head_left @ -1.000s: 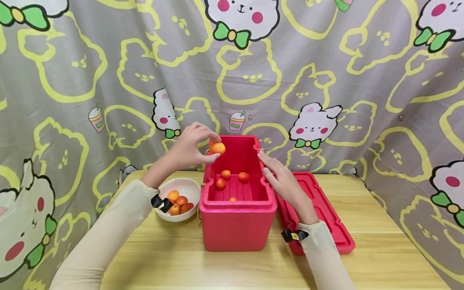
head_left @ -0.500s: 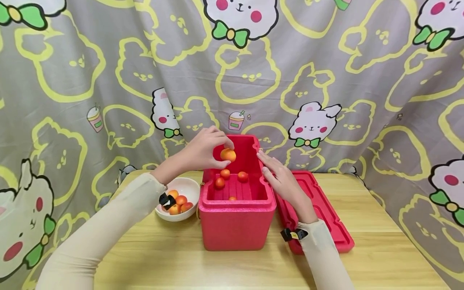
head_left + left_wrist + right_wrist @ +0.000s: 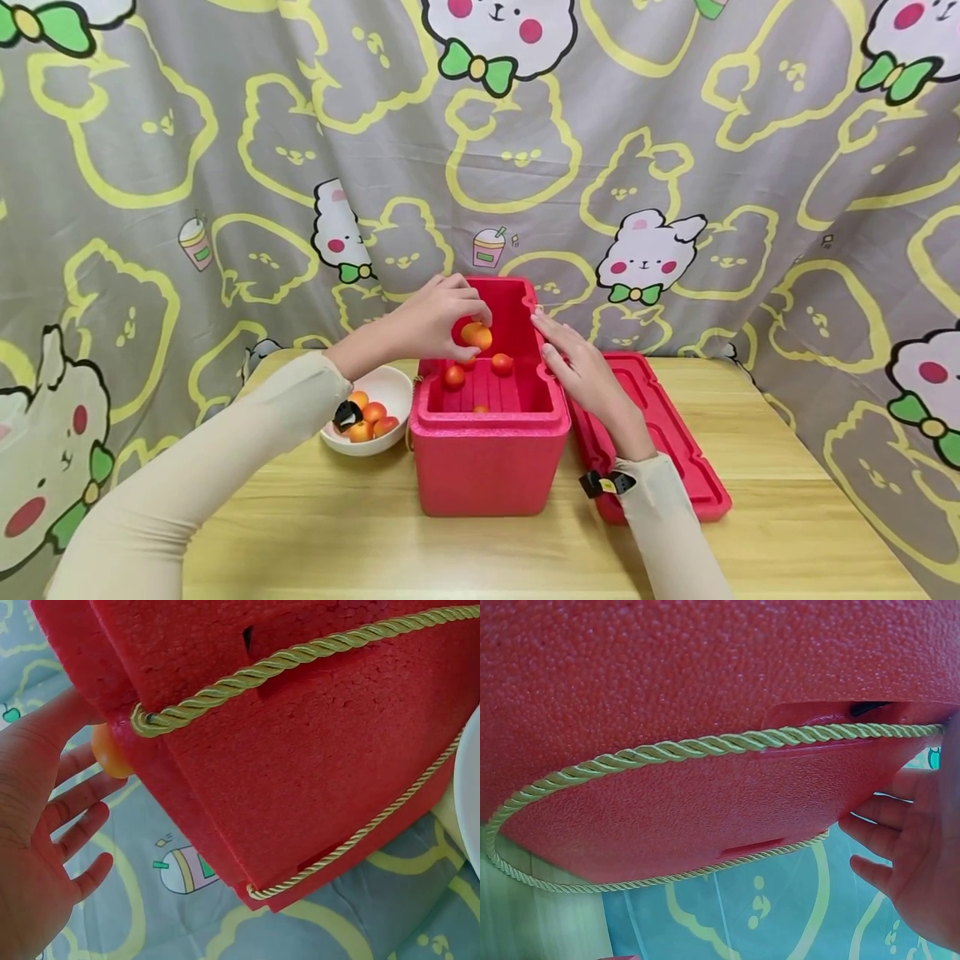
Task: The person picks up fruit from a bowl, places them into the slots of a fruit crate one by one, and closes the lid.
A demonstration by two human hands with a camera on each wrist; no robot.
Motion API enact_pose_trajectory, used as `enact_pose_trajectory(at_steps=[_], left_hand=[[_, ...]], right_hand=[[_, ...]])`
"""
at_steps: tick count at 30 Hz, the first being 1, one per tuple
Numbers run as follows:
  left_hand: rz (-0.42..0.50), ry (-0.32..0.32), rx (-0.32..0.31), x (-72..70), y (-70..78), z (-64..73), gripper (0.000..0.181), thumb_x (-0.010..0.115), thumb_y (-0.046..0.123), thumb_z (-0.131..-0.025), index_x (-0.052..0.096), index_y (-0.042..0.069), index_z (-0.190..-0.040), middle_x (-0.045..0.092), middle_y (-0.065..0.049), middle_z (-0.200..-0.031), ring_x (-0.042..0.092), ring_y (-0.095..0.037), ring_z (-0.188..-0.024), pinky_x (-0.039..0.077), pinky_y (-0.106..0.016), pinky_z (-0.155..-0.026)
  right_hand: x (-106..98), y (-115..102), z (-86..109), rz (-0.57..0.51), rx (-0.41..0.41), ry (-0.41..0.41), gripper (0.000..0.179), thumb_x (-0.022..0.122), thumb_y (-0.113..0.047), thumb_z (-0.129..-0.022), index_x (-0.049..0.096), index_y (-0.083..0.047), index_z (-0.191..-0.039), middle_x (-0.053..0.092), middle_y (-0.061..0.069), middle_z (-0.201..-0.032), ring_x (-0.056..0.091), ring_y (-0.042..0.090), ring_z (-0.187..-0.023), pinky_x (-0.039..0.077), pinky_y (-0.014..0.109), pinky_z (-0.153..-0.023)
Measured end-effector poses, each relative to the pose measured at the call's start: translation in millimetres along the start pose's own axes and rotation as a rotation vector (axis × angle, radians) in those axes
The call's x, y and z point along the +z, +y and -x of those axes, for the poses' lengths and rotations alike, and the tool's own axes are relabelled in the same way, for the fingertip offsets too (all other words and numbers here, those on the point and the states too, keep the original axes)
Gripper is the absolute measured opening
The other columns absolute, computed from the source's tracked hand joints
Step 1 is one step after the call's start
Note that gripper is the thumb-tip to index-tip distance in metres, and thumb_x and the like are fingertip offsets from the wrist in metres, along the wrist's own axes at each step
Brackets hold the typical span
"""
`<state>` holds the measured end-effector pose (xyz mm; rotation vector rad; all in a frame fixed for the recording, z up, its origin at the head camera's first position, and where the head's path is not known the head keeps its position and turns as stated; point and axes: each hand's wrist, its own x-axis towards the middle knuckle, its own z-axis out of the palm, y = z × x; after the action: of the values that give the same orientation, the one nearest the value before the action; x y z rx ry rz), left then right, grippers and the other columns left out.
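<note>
My left hand (image 3: 435, 318) pinches a round orange-yellow fruit (image 3: 477, 336) between thumb and fingers. It holds the fruit over the opening of a red foam box (image 3: 491, 475). In the left wrist view the box wall hides most of that fruit (image 3: 111, 754). Several red-orange fruits lie on the box floor, among them one at the left (image 3: 453, 377) and one farther right (image 3: 502, 364). My right hand (image 3: 585, 371) rests on the box's right rim with its fingers extended. Its fingers (image 3: 877, 825) show beside the box wall in the right wrist view.
A white bowl (image 3: 399, 396) with several orange fruits stands left of the box. To the right, the red lid (image 3: 675, 442) lies on the wooden table (image 3: 315, 533). Gold rope (image 3: 300, 656) runs along the box sides. A patterned curtain (image 3: 525, 167) hangs behind.
My left hand has moved right and down with its fruit, from the box's left rim to over its inside. My right hand has stayed on the right rim.
</note>
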<state>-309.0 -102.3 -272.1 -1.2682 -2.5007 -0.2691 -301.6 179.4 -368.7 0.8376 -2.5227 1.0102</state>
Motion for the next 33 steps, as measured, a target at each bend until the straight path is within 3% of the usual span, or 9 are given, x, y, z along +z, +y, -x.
enact_pose_trajectory(at_steps=[6,18,25,33], left_hand=[[-0.013,0.014,0.013,3.4,-3.2,1.1,0.032,0.083,0.029,-0.078,0.073,0.015,-0.105,0.073,-0.004,-0.106,0.055,-0.021,-0.104,0.045,-0.043,-0.093],[0.024,0.048,-0.051,-0.7,-10.6,11.0,0.034,0.084,0.028,-0.077,0.073,0.015,-0.107,0.073,-0.002,-0.110,0.056,-0.020,-0.108,0.047,-0.044,-0.096],[0.053,0.096,-0.092,-4.4,-18.6,23.0,0.033,0.084,0.027,-0.077,0.073,0.014,-0.106,0.074,-0.002,-0.107,0.056,-0.020,-0.103,0.047,-0.045,-0.093],[0.068,0.155,-0.156,-2.9,-41.6,45.6,0.033,0.083,0.026,-0.079,0.074,0.011,-0.107,0.074,-0.005,-0.105,0.056,-0.023,-0.102,0.048,-0.045,-0.087]], right_hand=[[0.0,0.7,-1.9,0.005,-0.001,-0.009,0.059,0.054,-0.032,-0.103,0.037,-0.023,-0.159,0.035,-0.002,-0.165,0.035,0.022,-0.153,0.026,0.055,-0.123],[-0.3,0.0,0.8,0.008,-0.001,0.001,0.060,0.054,-0.035,-0.103,0.037,-0.022,-0.159,0.035,-0.004,-0.165,0.035,0.021,-0.153,0.027,0.053,-0.124],[-0.6,0.0,2.1,0.010,-0.001,0.001,0.060,0.053,-0.037,-0.103,0.037,-0.023,-0.159,0.034,-0.005,-0.166,0.035,0.020,-0.153,0.027,0.053,-0.124],[-0.7,0.1,1.6,0.011,0.000,-0.002,0.061,0.054,-0.038,-0.103,0.036,-0.023,-0.159,0.034,-0.005,-0.166,0.035,0.021,-0.153,0.027,0.053,-0.123]])
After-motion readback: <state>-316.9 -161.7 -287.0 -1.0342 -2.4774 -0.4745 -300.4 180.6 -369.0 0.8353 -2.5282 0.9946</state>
